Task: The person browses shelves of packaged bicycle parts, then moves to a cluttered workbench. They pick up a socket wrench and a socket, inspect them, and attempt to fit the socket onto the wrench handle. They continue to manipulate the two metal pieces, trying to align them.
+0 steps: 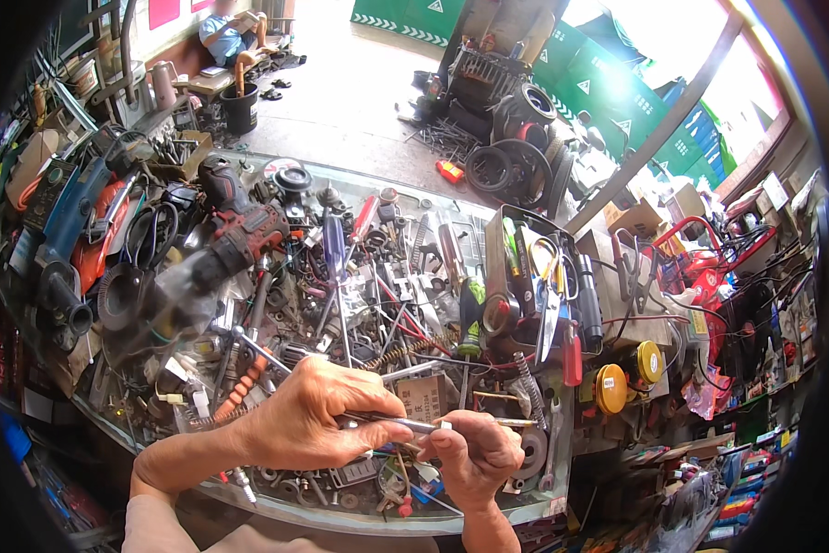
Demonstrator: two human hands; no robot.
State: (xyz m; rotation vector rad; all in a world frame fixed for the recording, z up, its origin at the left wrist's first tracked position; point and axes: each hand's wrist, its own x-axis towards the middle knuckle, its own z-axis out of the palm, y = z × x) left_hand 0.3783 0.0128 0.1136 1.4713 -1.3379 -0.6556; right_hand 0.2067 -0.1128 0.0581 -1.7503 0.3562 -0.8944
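Note:
My left hand (317,419) is closed, with thumb and forefinger pinching a slim metal rod (422,426) low over the glass-topped bench. At the rod's right end sits a small white piece (446,426). My right hand (477,453) is closed at that end, fingertips against the white piece. Past its fingers sticks out a thin pointed stick (517,422); whether it joins the rod is hidden. Behind my left hand a metal bar (265,355) slants up; I cannot tell if I hold it. A small cardboard box (425,396) lies just beyond my hands.
Tools, springs and metal parts crowd the bench. A cordless drill (244,230) lies at left. A tin (494,253) holds scissors (550,286) and screwdrivers at right, near two yellow round tins (611,387). A person (230,37) sits far left; tyres (525,170) stand beyond the bench.

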